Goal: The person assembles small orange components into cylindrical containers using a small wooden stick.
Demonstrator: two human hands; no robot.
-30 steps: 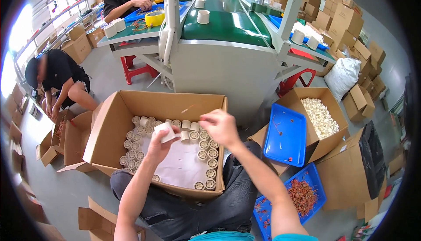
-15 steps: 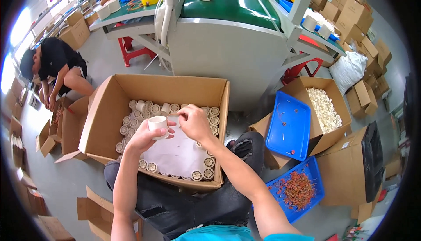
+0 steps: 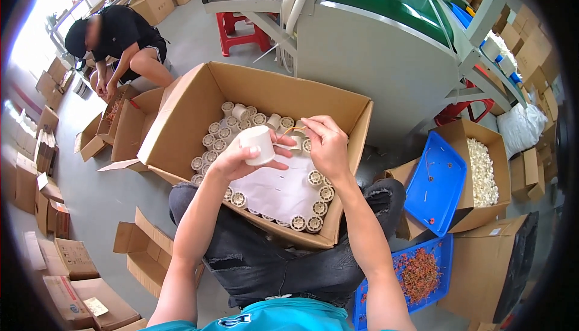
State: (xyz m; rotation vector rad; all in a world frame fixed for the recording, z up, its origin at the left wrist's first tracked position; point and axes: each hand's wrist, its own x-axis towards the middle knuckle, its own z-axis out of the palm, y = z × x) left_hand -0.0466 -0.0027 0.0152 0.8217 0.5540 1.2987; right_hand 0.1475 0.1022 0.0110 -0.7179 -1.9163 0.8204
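My left hand (image 3: 230, 161) holds a white plastic cup-shaped part (image 3: 259, 145), its closed end up and tilted. The fingers of my right hand (image 3: 329, 153) are pinched on a thin orange-yellow wire (image 3: 294, 129) just right of the part. Where the wire ends is hard to make out. Both hands are above an open cardboard carton (image 3: 289, 91) in front of my knees. Inside, similar white round parts (image 3: 298, 222) stand around a white sheet (image 3: 277, 193), most with slotted ends up and a few lying on their sides.
To the right, a blue tray (image 3: 436, 180) leans by a carton of small cream pieces (image 3: 481, 174). A lower blue tray (image 3: 445, 271) bears a pile of red-orange wired parts (image 3: 418, 275). A green conveyor (image 3: 386, 2) stands ahead. At left, another person (image 3: 123, 44) bends over cartons.
My view has swung, so the scene sits further right. The cup-shaped part has turned from open end up to closed end up. My right hand still pinches the wire.
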